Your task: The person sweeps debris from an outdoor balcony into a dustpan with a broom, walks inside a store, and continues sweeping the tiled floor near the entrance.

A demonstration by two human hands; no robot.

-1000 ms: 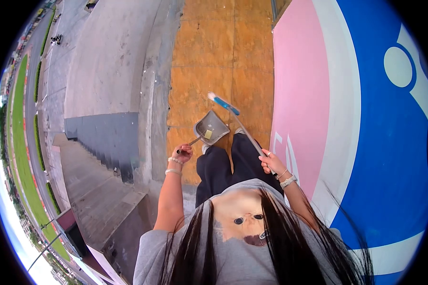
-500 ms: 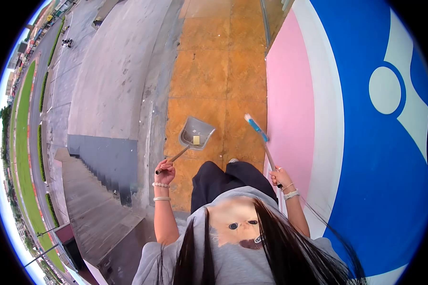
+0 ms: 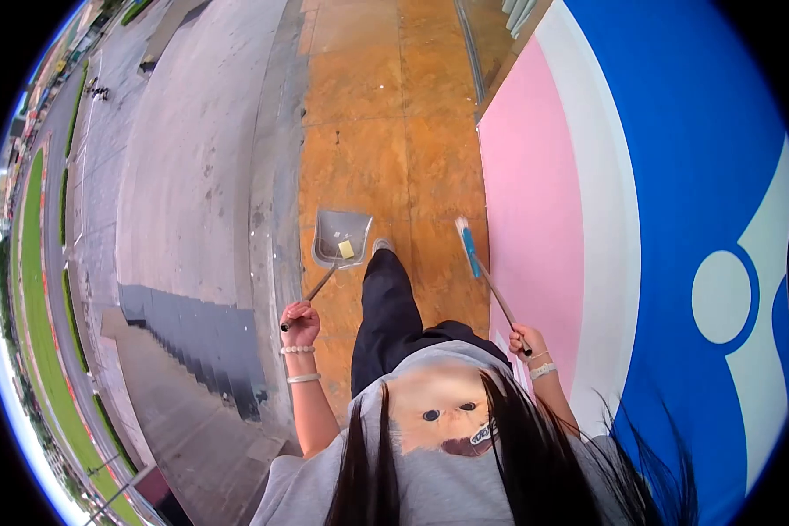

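My left hand (image 3: 301, 323) is closed around the handle of a grey dustpan (image 3: 329, 226). The pan is held over the orange tiled floor, with a small yellow block (image 3: 346, 250) and a few pale scraps lying in it. On the other side, my right hand (image 3: 526, 340) grips the stick of a brush (image 3: 472, 250) with blue and white bristles. The brush head hangs near the foot of the pink wall, apart from the dustpan. Whether either tool touches the floor I cannot tell.
Orange tiles (image 3: 355, 171) run ahead between a grey concrete strip and a wall (image 3: 530, 193) painted pink, white and blue. Grey steps (image 3: 193, 342) descend at the left. A small pale bit (image 3: 381, 87) lies on the tiles farther ahead. One shoe (image 3: 382, 245) shows beside the dustpan.
One leg has come forward, its shoe now beside the dustpan. The dustpan has shifted left and turned a little. The brush has swung more upright, and the floor and wall have shifted in view.
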